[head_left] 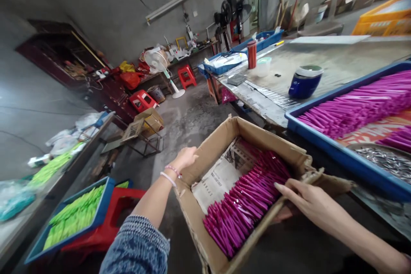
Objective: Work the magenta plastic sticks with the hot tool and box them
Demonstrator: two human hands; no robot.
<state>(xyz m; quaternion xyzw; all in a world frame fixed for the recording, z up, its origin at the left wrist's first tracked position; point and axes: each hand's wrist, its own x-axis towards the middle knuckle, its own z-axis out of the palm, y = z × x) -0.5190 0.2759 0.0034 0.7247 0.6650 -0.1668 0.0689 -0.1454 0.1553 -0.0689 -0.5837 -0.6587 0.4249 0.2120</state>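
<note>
An open cardboard box [210, 154] is tilted in front of me, away from the tables. My left hand [185, 159] grips its left wall, with the fingers hidden on the far side. On the opposite wall is my right hand [297, 195], thumb over the rim and other fingers underneath. Inside the box, slim shiny magenta sticks [245, 201] lie packed side by side in a row. Printed paper [216, 182] covers part of the bottom beside them.
On the right table, a blue tray [290, 115] holds magenta sticks and a dish of small metal pieces [385, 160]. A dark blue container [305, 83] stands nearby. At left, a blue tray [107, 195] of green pieces rests on a red stool [123, 199]. A floor fan [175, 87] stands farther back.
</note>
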